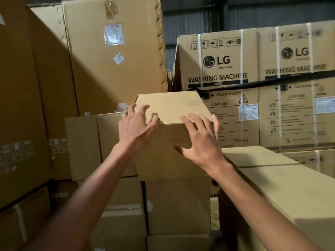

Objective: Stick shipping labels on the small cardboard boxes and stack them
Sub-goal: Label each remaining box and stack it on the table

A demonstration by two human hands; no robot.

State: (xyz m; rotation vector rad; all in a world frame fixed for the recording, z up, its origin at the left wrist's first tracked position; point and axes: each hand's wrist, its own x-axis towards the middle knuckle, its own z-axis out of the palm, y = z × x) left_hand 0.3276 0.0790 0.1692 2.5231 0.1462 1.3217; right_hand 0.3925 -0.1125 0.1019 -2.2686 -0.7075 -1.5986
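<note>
box: the small cardboard box [174, 134] sits on top of a stack of similar boxes [178, 205], right in the middle, with the big washing machine cartons [223, 87] behind it and a long carton [282, 180] just to the right.

left hand: left hand [136, 126] is at the near left top corner, fingers spread and a bit curled. Looks like they're touching the top edge, but it's blurry, so I can't tell if it's actually grabbing or just resting there.

right hand: right hand [203, 140] is on the near right corner, fingers over the top edge and thumb down on the front face. Reads as a loose grip, not a squeeze.

label: no shipping label showing on the top or front face from here.

weight guess: probably light. Plain corrugated, stiff enough, corners look crisp.

surface: dry, matte cardboard, shouldn't be slippery, but the walls will dent if you clamp hard.

where to hold: I'd go palms on opposite side walls or under the bottom edges, not the top lid edge, since the flaps could give.
</note>
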